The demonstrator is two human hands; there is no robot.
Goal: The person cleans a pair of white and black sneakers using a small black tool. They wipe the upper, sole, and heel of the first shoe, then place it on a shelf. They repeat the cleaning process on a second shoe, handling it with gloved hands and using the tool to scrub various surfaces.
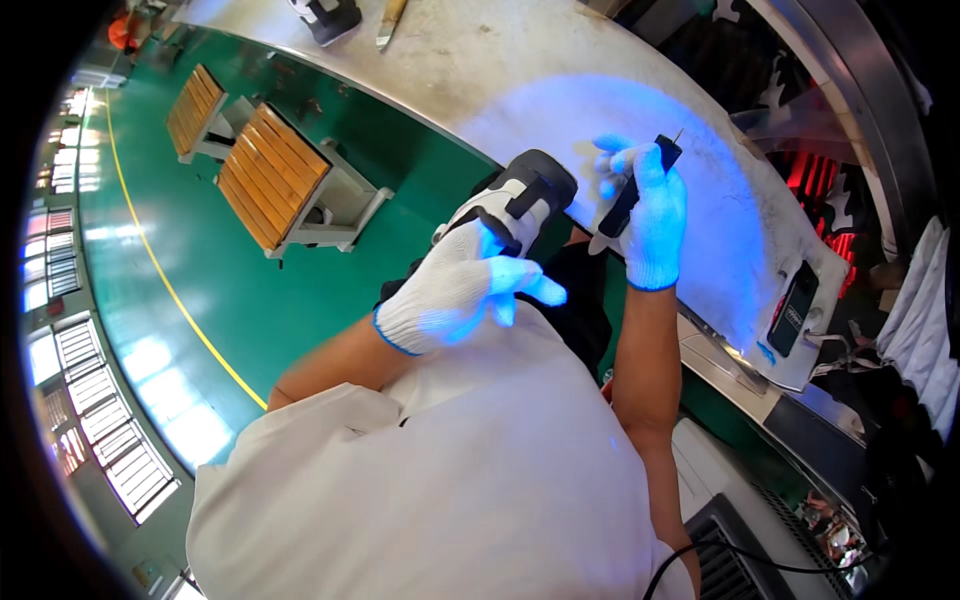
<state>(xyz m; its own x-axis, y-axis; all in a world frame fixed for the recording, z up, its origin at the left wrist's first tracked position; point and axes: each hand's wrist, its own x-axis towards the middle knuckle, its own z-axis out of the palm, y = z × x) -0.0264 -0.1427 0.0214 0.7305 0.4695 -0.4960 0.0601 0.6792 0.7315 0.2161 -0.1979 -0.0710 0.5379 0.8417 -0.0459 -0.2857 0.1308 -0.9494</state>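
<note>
My left hand (460,287), in a white knitted glove, is at the near table edge against a bulky white-and-black object (523,197) with a rounded black end. One finger passes under a curved black part of it, while the others point to the right. Farther right, my gloved right hand (652,215) is raised over the table, wrapped round a slim black bar-shaped device (637,188). A thin metal pin sticks out of the device's upper end. Blue light falls on both gloves, and part of the left hand's grip is hidden.
The pale worktable (560,60) curves from upper left to right. Near its far left lie a flat tool (391,24) and another white-and-black object (325,18). A black phone-like device (794,310) lies at right. Slatted wooden benches (272,178) stand on the green floor.
</note>
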